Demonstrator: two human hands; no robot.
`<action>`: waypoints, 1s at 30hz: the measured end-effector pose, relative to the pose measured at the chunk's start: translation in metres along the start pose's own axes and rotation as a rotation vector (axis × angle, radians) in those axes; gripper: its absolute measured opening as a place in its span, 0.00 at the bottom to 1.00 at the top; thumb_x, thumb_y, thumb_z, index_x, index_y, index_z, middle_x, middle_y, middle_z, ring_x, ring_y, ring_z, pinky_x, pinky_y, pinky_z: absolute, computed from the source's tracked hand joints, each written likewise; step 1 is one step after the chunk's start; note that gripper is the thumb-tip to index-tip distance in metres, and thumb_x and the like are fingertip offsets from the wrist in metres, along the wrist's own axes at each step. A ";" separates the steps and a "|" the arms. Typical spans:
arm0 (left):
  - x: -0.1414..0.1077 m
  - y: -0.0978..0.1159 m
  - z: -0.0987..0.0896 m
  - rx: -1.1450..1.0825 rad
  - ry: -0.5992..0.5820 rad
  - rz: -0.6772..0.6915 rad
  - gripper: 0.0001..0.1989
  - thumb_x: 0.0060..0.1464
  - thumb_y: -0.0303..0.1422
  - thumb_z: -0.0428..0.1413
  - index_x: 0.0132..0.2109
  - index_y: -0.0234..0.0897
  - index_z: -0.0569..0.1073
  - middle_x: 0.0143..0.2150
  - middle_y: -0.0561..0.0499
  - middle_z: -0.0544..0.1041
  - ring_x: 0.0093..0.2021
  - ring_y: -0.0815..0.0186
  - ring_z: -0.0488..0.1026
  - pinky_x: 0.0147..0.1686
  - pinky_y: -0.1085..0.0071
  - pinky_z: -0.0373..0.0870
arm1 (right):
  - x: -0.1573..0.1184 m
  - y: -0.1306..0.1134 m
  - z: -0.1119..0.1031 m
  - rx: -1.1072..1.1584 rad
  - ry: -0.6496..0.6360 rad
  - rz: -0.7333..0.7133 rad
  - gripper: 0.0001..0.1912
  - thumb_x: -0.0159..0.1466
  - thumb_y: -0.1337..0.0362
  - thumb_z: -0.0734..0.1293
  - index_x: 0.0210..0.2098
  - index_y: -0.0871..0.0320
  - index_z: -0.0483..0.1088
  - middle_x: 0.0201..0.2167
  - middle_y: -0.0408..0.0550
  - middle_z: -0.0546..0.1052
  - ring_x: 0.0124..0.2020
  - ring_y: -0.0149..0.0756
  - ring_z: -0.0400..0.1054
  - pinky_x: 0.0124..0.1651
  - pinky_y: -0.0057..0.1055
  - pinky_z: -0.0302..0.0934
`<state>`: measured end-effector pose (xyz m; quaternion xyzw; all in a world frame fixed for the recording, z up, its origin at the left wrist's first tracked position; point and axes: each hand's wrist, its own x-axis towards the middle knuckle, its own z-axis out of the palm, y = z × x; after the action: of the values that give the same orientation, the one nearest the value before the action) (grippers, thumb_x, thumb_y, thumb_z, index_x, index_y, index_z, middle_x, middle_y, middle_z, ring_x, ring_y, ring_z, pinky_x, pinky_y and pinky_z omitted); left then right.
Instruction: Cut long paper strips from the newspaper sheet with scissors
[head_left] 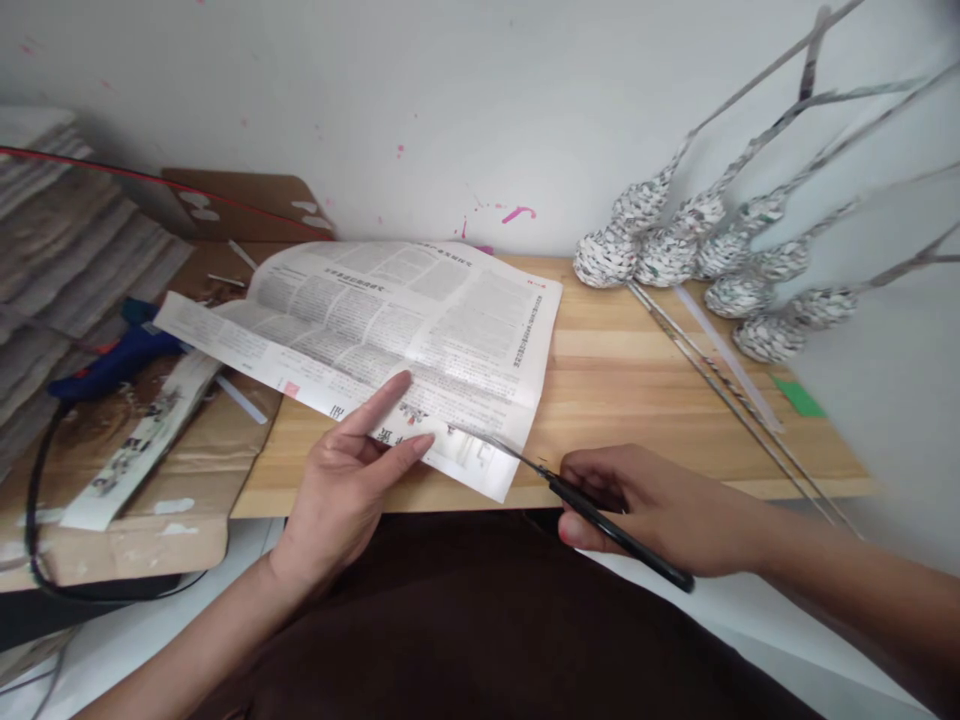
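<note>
My left hand (349, 480) holds the near edge of a folded newspaper sheet (480, 300), index finger and thumb on top, the other fingers curled and partly hidden. The sheet lies on the wooden table, its far part bulging up and its near corner sticking out over the front edge. My right hand (637, 500) is closed around the black handle of a knife (622, 535). Its thin blade points left and reaches into the paper near the right end of the fold; the blade's tip is hard to make out.
Several woven paper gourd shapes (667, 255) with long stems lean at the back right. Thin paper rods (720, 390) and a green piece (799, 397) lie near them. At left are a blue glue gun (120, 360), cardboard (202, 500), a folded paper strip (142, 450) and stacked newspapers (67, 240).
</note>
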<state>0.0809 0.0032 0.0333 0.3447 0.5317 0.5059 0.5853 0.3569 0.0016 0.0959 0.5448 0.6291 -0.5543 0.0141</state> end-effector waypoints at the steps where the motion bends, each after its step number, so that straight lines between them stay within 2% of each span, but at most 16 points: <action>1: 0.000 0.000 0.000 -0.001 -0.002 -0.001 0.37 0.45 0.31 0.72 0.63 0.48 0.74 0.16 0.62 0.64 0.23 0.74 0.66 0.33 0.80 0.75 | 0.000 0.000 0.000 -0.008 -0.001 0.001 0.29 0.55 0.36 0.73 0.28 0.55 0.66 0.24 0.40 0.67 0.25 0.30 0.58 0.27 0.29 0.53; 4: 0.000 0.000 0.000 -0.008 -0.004 -0.007 0.38 0.45 0.32 0.72 0.64 0.49 0.73 0.16 0.62 0.66 0.24 0.73 0.69 0.35 0.79 0.76 | 0.000 0.000 -0.001 -0.023 -0.004 -0.001 0.28 0.56 0.37 0.73 0.28 0.55 0.65 0.24 0.41 0.67 0.25 0.31 0.59 0.27 0.29 0.53; 9: 0.001 0.003 0.001 0.003 -0.003 -0.010 0.36 0.44 0.31 0.72 0.62 0.48 0.75 0.13 0.65 0.57 0.18 0.77 0.59 0.29 0.82 0.73 | 0.001 -0.001 -0.002 -0.035 -0.003 -0.009 0.28 0.55 0.37 0.73 0.28 0.55 0.65 0.24 0.41 0.68 0.25 0.31 0.59 0.27 0.29 0.53; 20: 0.001 0.000 0.000 0.040 -0.008 -0.019 0.36 0.46 0.33 0.72 0.63 0.51 0.73 0.16 0.63 0.63 0.23 0.76 0.64 0.31 0.83 0.70 | 0.002 -0.002 -0.006 -0.049 -0.065 0.031 0.25 0.58 0.43 0.74 0.28 0.56 0.62 0.24 0.37 0.63 0.27 0.29 0.55 0.28 0.29 0.51; 25: 0.001 -0.002 0.001 0.060 0.022 0.008 0.35 0.47 0.33 0.71 0.63 0.50 0.74 0.15 0.65 0.51 0.19 0.77 0.53 0.27 0.83 0.67 | 0.004 0.002 -0.006 0.000 -0.086 0.043 0.25 0.59 0.44 0.74 0.28 0.56 0.62 0.24 0.37 0.61 0.27 0.29 0.53 0.27 0.28 0.49; 30: 0.003 -0.006 -0.003 0.018 -0.006 -0.001 0.37 0.46 0.32 0.71 0.64 0.48 0.73 0.17 0.63 0.57 0.22 0.74 0.60 0.29 0.80 0.69 | 0.005 0.005 -0.006 0.044 -0.098 0.029 0.24 0.59 0.44 0.73 0.30 0.57 0.67 0.25 0.38 0.64 0.27 0.29 0.55 0.28 0.29 0.49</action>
<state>0.0793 0.0039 0.0267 0.3513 0.5345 0.4999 0.5841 0.3617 0.0083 0.0914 0.5264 0.6073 -0.5936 0.0411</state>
